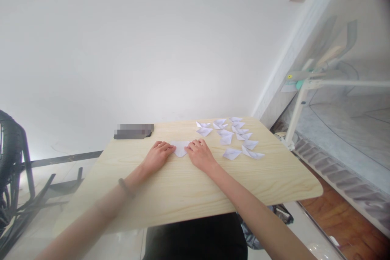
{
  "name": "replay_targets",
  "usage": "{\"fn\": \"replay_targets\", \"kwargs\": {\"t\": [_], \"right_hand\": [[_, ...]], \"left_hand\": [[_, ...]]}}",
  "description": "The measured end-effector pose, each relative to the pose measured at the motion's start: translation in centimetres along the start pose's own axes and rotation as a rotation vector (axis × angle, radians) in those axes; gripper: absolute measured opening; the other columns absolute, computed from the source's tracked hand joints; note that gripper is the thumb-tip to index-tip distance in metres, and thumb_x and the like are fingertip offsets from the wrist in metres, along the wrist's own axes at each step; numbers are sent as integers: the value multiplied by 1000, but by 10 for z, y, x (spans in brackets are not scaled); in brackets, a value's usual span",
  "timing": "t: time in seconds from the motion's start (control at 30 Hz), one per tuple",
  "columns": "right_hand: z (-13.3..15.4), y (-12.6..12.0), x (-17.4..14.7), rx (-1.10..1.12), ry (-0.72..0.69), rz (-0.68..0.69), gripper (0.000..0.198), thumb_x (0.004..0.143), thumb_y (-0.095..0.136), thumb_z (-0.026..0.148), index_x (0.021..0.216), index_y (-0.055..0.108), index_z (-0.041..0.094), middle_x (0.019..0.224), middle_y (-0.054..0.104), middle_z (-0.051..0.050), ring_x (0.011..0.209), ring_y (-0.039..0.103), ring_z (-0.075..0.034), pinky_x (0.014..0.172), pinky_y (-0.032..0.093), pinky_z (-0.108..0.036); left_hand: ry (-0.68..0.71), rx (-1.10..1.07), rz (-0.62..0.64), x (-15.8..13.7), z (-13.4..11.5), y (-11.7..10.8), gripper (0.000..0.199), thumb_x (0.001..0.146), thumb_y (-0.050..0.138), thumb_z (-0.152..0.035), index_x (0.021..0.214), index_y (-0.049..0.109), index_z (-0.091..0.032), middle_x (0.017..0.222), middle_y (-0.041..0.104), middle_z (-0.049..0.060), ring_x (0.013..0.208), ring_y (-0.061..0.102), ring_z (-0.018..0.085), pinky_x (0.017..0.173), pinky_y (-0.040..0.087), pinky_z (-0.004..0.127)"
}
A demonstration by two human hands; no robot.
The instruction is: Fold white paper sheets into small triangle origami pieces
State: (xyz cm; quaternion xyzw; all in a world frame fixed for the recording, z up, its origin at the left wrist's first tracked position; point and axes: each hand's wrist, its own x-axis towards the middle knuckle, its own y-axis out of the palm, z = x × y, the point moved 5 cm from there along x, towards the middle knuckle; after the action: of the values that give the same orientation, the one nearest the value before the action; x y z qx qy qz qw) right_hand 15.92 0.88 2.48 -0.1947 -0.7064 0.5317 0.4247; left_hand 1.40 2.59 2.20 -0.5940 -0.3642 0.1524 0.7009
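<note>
A small folded sheet of white paper (182, 149) lies on the light wooden table (170, 195) between my hands, its two lower corners slanting inward. My left hand (157, 155) pinches its left end, fingers curled over the edge. At the opposite end my right hand (200, 154) grips the paper between thumb and bent fingers. To the right of that hand sit several folded paper boats (232, 153), loosely spread toward the table's far right side. Parts of the sheet are covered by my fingertips.
A dark flat object (131, 135), partly pixelated, rests at the table's far left corner. Behind stands a white wall (152, 48). A black woven chair (12, 150) is on the left, and a white metal frame (297, 118) rises beyond the right edge.
</note>
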Motion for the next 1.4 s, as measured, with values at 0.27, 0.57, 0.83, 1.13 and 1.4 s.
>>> {"fn": "replay_targets", "kwargs": {"t": [0.27,0.57,0.83,1.13,1.4], "right_hand": [[-8,-4,-15,60,198,-39,17,77,45,17,85,59,15,84,55,-7,86,42,-19,78,28,-34],[-7,-4,-13,189,226,-50,25,81,40,22,99,58,19,97,55,-6,91,42,-19,76,32,-32],[-13,-1,-9,301,250,-58,24,81,42,24,99,58,23,104,52,-5,96,41,-20,80,34,-33],[-16,12,3,505,376,-63,23,72,50,16,93,57,20,92,50,-5,89,44,-17,81,35,-31],[-21,25,6,591,534,11,22,61,53,16,83,56,17,90,48,-5,89,44,-18,82,34,-32]], "left_hand": [[-220,81,-39,-3,3,-6,24,78,39,-16,90,59,-19,81,57,7,83,51,19,73,36,31],[-497,-28,-94,16,8,1,33,82,34,-41,100,53,-21,100,54,7,95,45,23,78,34,36],[-621,-327,-94,19,36,24,29,72,50,-40,91,54,-19,97,57,6,95,47,23,81,35,36],[-470,-403,-94,18,32,26,37,75,49,-33,109,47,-19,98,55,6,90,48,21,81,37,36],[-460,-318,-102,15,29,24,38,77,45,-35,112,48,-20,108,51,8,101,42,23,87,34,40]]}}
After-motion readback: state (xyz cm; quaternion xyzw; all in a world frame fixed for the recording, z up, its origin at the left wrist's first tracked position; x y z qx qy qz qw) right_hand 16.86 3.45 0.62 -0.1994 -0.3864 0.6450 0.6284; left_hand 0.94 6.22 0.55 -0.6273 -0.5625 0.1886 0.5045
